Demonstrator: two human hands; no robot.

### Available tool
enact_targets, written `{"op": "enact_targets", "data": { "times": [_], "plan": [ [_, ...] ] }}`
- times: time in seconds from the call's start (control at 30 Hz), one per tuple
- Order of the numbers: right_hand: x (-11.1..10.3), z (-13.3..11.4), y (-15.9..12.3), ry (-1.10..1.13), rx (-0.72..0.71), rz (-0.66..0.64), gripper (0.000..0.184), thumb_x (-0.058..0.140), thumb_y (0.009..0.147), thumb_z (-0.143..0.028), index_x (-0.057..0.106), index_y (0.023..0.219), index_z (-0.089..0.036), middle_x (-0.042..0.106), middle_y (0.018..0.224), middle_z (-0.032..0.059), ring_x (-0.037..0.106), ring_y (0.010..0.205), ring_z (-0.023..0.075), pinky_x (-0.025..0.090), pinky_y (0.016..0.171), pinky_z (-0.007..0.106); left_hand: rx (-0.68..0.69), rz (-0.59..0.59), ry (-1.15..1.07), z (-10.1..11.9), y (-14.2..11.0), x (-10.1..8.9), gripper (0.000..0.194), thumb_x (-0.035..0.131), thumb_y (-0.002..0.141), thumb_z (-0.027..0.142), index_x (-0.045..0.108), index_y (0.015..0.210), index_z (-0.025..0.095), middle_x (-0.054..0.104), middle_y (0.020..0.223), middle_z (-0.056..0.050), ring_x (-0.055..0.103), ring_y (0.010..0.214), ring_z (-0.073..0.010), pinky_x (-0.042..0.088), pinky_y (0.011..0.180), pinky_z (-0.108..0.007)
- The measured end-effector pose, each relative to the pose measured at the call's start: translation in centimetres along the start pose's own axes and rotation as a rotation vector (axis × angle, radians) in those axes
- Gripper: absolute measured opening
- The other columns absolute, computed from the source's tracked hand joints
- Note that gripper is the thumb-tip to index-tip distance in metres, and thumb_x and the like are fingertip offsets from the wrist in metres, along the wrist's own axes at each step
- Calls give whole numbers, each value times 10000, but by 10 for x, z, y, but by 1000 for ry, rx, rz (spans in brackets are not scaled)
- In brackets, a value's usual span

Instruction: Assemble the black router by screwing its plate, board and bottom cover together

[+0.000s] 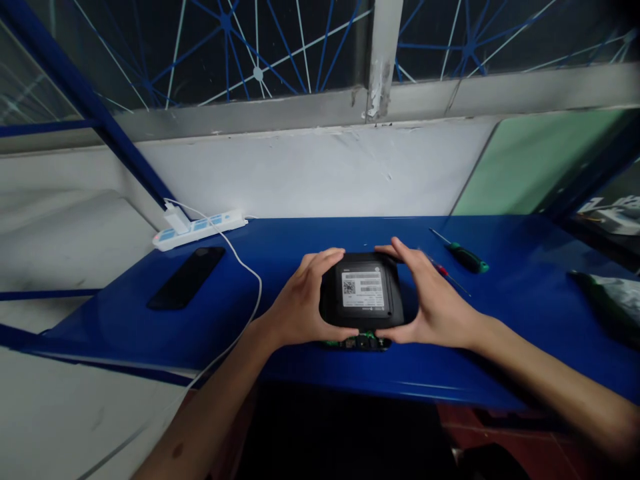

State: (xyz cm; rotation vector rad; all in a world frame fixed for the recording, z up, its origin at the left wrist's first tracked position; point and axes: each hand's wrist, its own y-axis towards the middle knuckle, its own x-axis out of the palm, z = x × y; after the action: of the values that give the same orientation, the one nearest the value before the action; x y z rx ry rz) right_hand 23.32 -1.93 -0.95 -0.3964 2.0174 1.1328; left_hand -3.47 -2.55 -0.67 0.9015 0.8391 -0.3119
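A black plastic device case [361,293] with a white label and QR code on its upturned side sits near the front edge of the blue table [300,247]. A green circuit board edge [357,343] shows under its near side. My left hand [300,303] grips the case's left side, thumb at the near edge and fingers curled over the far corner. My right hand [437,300] grips the right side the same way.
A black phone [187,277] lies at the left. Behind it sits a white power strip [200,230] with a charger and a white cable [250,280] trailing off the front edge. A green-handled screwdriver [463,255] and a red-handled one [447,272] lie at the right. A crumpled bag [613,297] is far right.
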Motion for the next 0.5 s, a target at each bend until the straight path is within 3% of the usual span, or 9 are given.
{"op": "enact_targets", "data": {
  "times": [0.17, 0.5],
  "plan": [
    [9, -1, -3, 123, 129, -111, 1295, 814, 640, -594, 35, 1602, -214, 468, 1472, 217, 504, 1321, 409, 457, 1049, 636, -215, -143, -99, 2, -8, -3, 1184, 908, 553, 447, 209, 1491, 264, 391, 1440, -156, 391, 1339, -414, 412, 1074, -654],
    [22, -3, -6, 203, 180, -237, 1343, 815, 628, -617, -21, 1602, -220, 506, 1435, 211, 539, 1272, 398, 481, 1027, 596, -237, -288, -32, 6, -17, -6, 1053, 874, 593, 499, 287, 1433, 260, 437, 1425, -141, 400, 1322, -406, 415, 1065, -652]
  ]
}}
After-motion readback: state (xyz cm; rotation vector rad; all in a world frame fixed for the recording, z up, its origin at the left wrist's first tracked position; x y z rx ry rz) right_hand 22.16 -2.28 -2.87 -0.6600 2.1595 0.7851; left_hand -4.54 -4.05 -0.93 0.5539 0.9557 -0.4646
